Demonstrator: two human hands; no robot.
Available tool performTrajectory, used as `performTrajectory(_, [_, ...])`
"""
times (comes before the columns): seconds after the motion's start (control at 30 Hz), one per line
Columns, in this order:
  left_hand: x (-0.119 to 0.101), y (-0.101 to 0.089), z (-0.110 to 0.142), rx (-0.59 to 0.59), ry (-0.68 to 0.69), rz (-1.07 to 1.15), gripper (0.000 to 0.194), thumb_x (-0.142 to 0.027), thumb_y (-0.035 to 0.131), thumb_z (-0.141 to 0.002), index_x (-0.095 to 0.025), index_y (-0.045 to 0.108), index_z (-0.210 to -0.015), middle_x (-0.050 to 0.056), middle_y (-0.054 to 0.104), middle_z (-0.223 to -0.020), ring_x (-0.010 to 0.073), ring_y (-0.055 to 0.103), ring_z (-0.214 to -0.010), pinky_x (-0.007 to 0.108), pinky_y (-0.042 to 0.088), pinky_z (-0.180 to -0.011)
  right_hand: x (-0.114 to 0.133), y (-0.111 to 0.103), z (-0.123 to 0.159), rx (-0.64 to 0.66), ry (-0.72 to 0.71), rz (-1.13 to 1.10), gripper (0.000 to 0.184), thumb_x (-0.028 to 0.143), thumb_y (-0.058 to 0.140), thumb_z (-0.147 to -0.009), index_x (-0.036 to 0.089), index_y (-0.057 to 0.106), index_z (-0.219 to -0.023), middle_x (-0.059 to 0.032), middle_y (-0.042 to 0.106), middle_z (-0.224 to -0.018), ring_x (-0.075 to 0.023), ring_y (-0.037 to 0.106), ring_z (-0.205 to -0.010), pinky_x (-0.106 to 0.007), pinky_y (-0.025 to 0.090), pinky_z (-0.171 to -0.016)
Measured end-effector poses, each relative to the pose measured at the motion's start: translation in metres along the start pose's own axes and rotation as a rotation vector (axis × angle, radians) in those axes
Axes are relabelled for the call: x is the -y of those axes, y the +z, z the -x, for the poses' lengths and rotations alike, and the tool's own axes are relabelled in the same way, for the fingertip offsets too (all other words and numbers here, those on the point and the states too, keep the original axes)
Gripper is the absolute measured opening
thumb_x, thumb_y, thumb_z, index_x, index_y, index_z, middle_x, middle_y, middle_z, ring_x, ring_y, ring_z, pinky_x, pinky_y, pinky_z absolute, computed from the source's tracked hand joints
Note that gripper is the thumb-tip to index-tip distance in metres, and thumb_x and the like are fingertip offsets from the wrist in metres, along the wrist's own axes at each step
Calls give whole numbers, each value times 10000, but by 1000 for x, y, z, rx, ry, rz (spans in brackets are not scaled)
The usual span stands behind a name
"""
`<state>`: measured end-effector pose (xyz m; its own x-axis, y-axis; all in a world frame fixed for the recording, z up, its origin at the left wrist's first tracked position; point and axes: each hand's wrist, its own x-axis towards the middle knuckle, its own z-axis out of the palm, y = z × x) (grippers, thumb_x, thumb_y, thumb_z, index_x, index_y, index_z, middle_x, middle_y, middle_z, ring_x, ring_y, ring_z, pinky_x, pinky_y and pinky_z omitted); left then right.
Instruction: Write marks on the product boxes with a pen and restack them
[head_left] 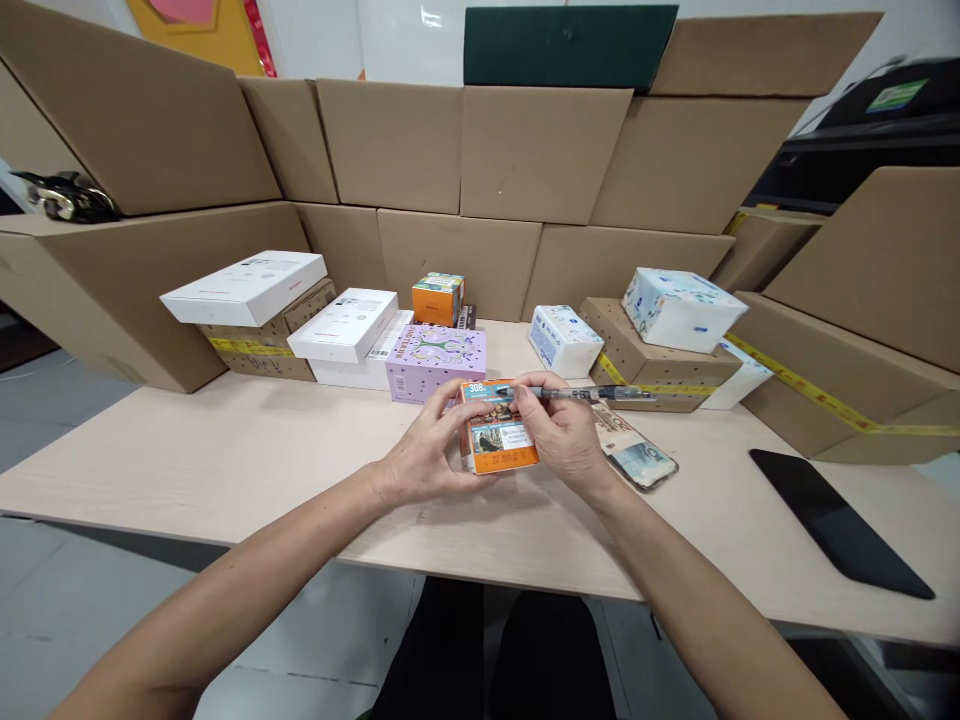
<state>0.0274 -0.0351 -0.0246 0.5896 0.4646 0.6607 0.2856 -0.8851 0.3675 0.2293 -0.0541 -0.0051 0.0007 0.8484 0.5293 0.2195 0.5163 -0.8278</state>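
A small orange printed box (504,458) is gripped by my left hand (427,450), fingers along its left side and underneath, thumb over its top face. My right hand (566,440) pinches a clear-barrelled pen (600,393), held nearly level with its tip pointing left over the upper part of the box. Whether the tip touches the box, I cannot tell. Just behind the hands is a purple patterned box (437,362). Beside my right wrist lies a flat item with a picture on it (641,460), partly hidden by the hand.
White flat boxes (345,325) stand at left, another on a brown carton (259,350). An orange box (438,300) sits behind the purple one. Tissue packs (564,340) and a brown carton (660,360) are at right. A black flat slab (836,520) lies near the edge. Cardboard walls surround the table.
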Motion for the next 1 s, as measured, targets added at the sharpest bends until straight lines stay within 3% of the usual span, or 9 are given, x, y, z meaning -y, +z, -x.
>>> performTrajectory(0.3, [2, 1, 1, 7, -20, -8, 780, -355, 831, -686, -281, 445, -1361, 131, 368, -1393, 342, 412, -1360, 530, 439, -1107, 0, -1, -1, 3, 47, -15, 228, 435, 571, -929, 213, 622, -916, 4, 640, -762, -123, 589, -640, -234, 486, -593])
performTrajectory(0.5, [2, 0, 0, 11, -42, 27, 777, -352, 833, -679, -274, 447, -1349, 132, 369, -1390, 342, 411, -1363, 541, 426, -1119, 2, -1, -4, -91, 149, -226, 358, 565, 584, -889, 211, 534, -909, 48, 567, -665, -59, 437, -413, -202, 347, -409])
performTrajectory(0.6, [4, 1, 2, 14, -43, 34, 773, -363, 830, -685, -274, 442, -1347, 132, 358, -1391, 339, 400, -1370, 548, 422, -1123, 3, -13, -11, -199, 157, -149, 418, 637, 520, -887, 219, 498, -897, 47, 543, -617, -91, 483, -440, -210, 336, -405])
performTrajectory(0.67, [5, 1, 3, 22, -44, 35, 780, -367, 834, -681, -278, 438, -1347, 131, 349, -1390, 342, 393, -1375, 554, 422, -1122, 0, -27, -17, -212, 186, 34, 416, 628, 455, -914, 216, 498, -872, 32, 555, -608, -110, 514, -467, -225, 359, -438])
performTrajectory(0.73, [7, 0, 3, 33, -52, 38, 792, -364, 838, -674, -287, 433, -1350, 128, 344, -1393, 344, 390, -1377, 561, 413, -1128, -5, -40, -22, -68, 254, 320, 380, 561, 443, -933, 209, 509, -806, 14, 573, -599, -122, 531, -502, -240, 382, -505])
performTrajectory(0.87, [8, 0, 3, 32, -55, 59, 805, -352, 843, -666, -298, 434, -1357, 121, 352, -1398, 338, 397, -1373, 559, 400, -1140, -12, -53, -25, 342, 389, 876, 318, 472, 547, -872, 204, 540, -701, -43, 625, -658, -166, 563, -631, -257, 337, -551])
performTrajectory(1.0, [8, 0, 3, 27, -92, 72, 786, -345, 845, -659, -296, 462, -1344, 114, 381, -1380, 334, 410, -1362, 550, 410, -1133, -13, -47, -20, 537, 455, 1034, 342, 502, 603, -816, 206, 588, -647, -72, 659, -714, -174, 560, -621, -270, 284, -516])
